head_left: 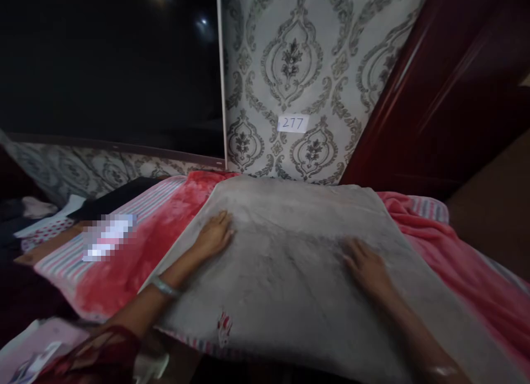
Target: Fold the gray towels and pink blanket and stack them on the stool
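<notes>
Here, left hand (213, 235) and right hand (367, 265) lie loosely spread on grey cloth (285, 301).

Grey cloth (285, 295): matt, soft-napped; red blkt (153, 237): plush; blk screen (107, 69) & dk-red panel (422, 108): v. glossy; label (292, 123): paper.

The cloth (273, 301) lies upon the blanket (136, 257), which shows at both its sides. On its left part is the left hand (213, 236), and on or just above its right part, the right hand (368, 267). Behind is the wall (292, 36), between the screen (111, 69) at left and the panel (414, 124) at right.
</notes>
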`<state>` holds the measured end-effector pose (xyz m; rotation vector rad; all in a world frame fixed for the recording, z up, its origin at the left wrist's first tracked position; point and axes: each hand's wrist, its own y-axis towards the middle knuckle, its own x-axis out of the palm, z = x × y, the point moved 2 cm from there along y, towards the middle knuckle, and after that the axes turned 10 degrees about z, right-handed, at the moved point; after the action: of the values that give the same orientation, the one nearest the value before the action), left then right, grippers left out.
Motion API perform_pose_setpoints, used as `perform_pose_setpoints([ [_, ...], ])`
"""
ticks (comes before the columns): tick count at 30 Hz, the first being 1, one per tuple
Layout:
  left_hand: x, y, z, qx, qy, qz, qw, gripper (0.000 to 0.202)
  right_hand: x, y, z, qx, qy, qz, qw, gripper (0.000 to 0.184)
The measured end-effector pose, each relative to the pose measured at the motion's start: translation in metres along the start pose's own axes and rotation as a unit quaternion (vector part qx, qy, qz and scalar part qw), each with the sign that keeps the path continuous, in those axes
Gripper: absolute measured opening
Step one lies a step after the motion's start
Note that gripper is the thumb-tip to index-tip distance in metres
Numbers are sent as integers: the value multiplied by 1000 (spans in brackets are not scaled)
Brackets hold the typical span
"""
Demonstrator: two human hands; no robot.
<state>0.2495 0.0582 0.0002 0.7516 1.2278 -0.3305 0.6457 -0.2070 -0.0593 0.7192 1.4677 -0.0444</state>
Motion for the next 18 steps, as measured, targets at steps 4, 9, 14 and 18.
perform_pose_setpoints([
  [4, 31, 79, 55, 75, -33, -38, 996, 62, 16, 86, -108, -39, 51, -47, 997, 57],
  [9, 81, 127, 77, 124, -26, -76, 989, 59, 38, 134, -150, -148, 97, -132, 975, 59],
  [14, 83, 140, 4, 34, -11, -19, 999, 51, 59, 150, -33, -100, 41, -144, 984, 59],
  [18, 55, 142, -66, -98, 15, 60, 993, 46, 63, 141, 107, 52, -33, -97, 993, 57],
])
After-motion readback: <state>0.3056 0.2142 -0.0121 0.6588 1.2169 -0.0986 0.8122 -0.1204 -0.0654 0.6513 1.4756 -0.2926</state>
